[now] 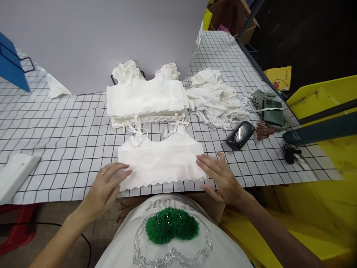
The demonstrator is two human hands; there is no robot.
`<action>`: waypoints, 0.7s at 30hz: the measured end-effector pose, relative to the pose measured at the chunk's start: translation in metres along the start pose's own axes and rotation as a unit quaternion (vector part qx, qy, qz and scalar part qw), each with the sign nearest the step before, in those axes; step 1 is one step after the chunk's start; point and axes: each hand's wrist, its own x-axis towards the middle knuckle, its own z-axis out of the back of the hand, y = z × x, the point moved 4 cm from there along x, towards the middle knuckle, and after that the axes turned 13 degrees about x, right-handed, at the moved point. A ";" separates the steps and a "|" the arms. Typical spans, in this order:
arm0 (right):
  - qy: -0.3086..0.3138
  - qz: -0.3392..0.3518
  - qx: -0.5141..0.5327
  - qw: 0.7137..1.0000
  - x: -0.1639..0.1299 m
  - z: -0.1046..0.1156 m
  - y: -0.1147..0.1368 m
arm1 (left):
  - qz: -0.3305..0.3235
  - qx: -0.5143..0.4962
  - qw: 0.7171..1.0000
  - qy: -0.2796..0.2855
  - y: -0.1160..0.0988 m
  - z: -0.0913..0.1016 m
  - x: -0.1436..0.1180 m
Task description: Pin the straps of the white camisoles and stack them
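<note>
Your left hand [107, 188] and right hand [219, 175] are apart, loosely spread, one at each side of the white top [161, 160] lying flat on the table [69, 149]. It looks light, soft and floppy; pinch both side edges. Whether they press it is hard to see.
</note>
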 end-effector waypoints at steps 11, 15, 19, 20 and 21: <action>-0.109 0.057 0.077 0.989 0.110 0.010 -0.003 | 0.157 -0.016 0.983 -0.097 0.067 0.013 0.082; -0.058 0.079 0.080 0.992 0.175 -0.014 0.001 | 0.248 -0.038 0.968 -0.009 0.088 0.000 0.125; 0.002 0.048 0.079 0.996 0.206 -0.040 -0.006 | 0.299 -0.060 0.951 0.049 0.084 -0.016 0.144; 0.016 0.040 0.078 0.996 0.209 -0.044 -0.008 | 0.306 -0.058 0.949 0.056 0.083 -0.019 0.148; 0.028 0.033 0.077 0.996 0.211 -0.048 -0.009 | 0.315 -0.060 0.945 0.062 0.083 -0.023 0.150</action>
